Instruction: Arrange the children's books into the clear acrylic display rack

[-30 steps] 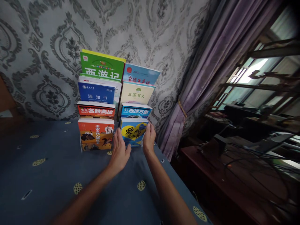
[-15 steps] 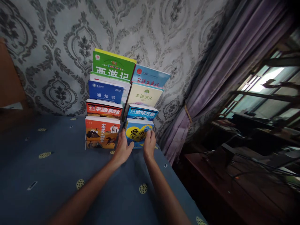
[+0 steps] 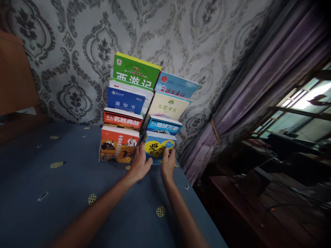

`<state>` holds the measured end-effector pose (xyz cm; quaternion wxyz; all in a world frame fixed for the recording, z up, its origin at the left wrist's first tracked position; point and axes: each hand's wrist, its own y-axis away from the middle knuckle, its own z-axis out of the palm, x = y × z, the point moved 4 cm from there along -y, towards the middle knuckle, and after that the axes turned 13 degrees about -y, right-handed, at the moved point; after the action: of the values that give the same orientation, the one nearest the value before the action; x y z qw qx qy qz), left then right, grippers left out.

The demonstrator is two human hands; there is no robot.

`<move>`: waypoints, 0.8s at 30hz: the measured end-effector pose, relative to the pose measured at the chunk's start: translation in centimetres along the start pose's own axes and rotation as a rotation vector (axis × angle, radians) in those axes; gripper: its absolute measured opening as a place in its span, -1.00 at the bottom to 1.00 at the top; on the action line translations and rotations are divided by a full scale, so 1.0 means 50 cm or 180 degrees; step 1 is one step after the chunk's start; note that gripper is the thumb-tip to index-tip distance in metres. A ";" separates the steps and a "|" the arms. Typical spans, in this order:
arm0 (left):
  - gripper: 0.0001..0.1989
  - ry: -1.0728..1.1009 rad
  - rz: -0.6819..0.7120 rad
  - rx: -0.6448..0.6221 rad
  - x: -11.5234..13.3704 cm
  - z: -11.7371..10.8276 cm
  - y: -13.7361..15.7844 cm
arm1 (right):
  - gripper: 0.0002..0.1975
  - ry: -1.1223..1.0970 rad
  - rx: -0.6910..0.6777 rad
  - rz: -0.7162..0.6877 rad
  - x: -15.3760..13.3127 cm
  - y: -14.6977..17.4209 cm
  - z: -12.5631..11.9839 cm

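Note:
A blue book with a yellow heart stands upright in the front right of a two-column book display. My left hand is at its left edge, fingers along the side and thumb held out in front. At the right edge, my right hand grips the same book, thumb on the cover. Close beside my left fingers is an orange book in the left column. Behind the heart book stands a blue book with white lettering. My fingertips behind the edges are partly hidden.
Farther back are a cream book, a light-blue book, a dark-blue booklet and a green book. They stand on a blue patterned cloth against a wallpapered wall. A purple curtain hangs at right.
The view has shifted, so the books appear farther right. Both hands stay at the sides of the heart book, which looks slightly tilted as before.

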<state>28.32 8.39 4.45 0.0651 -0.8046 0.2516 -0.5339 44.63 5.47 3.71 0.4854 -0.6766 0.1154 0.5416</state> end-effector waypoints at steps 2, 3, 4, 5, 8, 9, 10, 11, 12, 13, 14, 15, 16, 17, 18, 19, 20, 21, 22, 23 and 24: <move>-0.16 0.0033 0.0031 -0.0011 0.001 -0.002 0.000 | -0.47 0.0018 -0.0004 -0.0036 -0.001 0.000 -0.001; -0.17 0.0056 0.0045 -0.0025 0.001 -0.003 -0.001 | -0.47 0.0027 -0.0007 -0.0038 -0.001 0.001 -0.001; -0.17 0.0078 0.0054 -0.0034 0.002 -0.003 -0.001 | -0.47 0.0035 -0.0006 -0.0030 -0.002 0.001 -0.002; -0.18 0.0093 0.0060 -0.0033 0.002 -0.004 -0.001 | -0.47 0.0041 -0.0003 -0.0018 -0.002 0.001 -0.002; -0.18 0.0073 0.0030 -0.0028 0.001 -0.005 -0.003 | -0.47 0.0062 -0.0014 -0.0035 -0.002 0.001 -0.003; -0.17 0.0066 -0.0002 -0.0052 0.000 -0.004 -0.003 | -0.47 0.0066 -0.0016 -0.0057 -0.002 0.000 -0.003; -0.16 0.0069 -0.0030 -0.0086 0.000 -0.004 -0.003 | -0.47 0.0070 -0.0020 -0.0077 -0.003 0.000 -0.003; -0.15 0.0084 -0.0046 -0.0123 -0.001 -0.003 -0.003 | -0.47 0.0078 -0.0026 -0.0083 -0.003 0.000 -0.003; -0.14 0.0103 -0.0052 -0.0152 0.000 -0.004 -0.003 | -0.47 0.0092 -0.0032 -0.0072 -0.003 0.000 -0.003; -0.13 0.0114 -0.0052 -0.0167 0.001 -0.005 -0.002 | -0.46 0.0111 -0.0038 -0.0046 -0.002 0.000 -0.003; -0.12 0.0110 -0.0052 -0.0175 0.002 -0.006 -0.002 | -0.46 0.0136 -0.0045 -0.0014 -0.002 0.001 -0.003; -0.12 0.0090 -0.0054 -0.0181 0.003 -0.007 -0.001 | -0.46 0.0162 -0.0046 0.0017 -0.002 0.001 -0.003; -0.12 0.0061 -0.0057 -0.0186 0.004 -0.008 0.000 | -0.46 0.0180 -0.0041 0.0040 -0.003 0.001 -0.003; -0.12 0.0033 -0.0059 -0.0187 0.005 -0.009 0.000 | -0.46 0.0188 -0.0036 0.0055 -0.004 0.001 -0.003; -0.12 0.0015 -0.0053 -0.0183 0.007 -0.009 0.001 | -0.46 0.0184 -0.0033 0.0062 -0.006 0.002 -0.003; -0.12 0.0014 -0.0040 -0.0171 0.008 -0.009 0.001 | -0.46 0.0169 -0.0036 0.0065 -0.008 0.002 -0.002; -0.12 0.0029 -0.0028 -0.0150 0.008 -0.009 0.002 | -0.46 0.0143 -0.0047 0.0066 -0.011 0.002 -0.002; -0.11 0.0047 -0.0021 -0.0126 0.009 -0.009 0.002 | -0.46 0.0105 -0.0062 0.0070 -0.014 0.002 -0.001; -0.11 0.0057 -0.0021 -0.0102 0.009 -0.009 0.002 | -0.46 0.0059 -0.0078 0.0076 -0.018 0.002 -0.001; -0.11 0.0052 -0.0025 -0.0080 0.008 -0.008 0.002 | -0.45 0.0009 -0.0095 0.0087 -0.022 0.002 0.000; -0.12 0.0036 -0.0027 -0.0057 0.008 -0.008 0.002 | -0.43 -0.0037 -0.0116 0.0102 -0.026 0.001 0.001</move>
<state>28.06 8.15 4.90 0.0543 -0.8032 0.2533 -0.5364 44.05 4.99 4.78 0.4649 -0.6802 0.1135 0.5552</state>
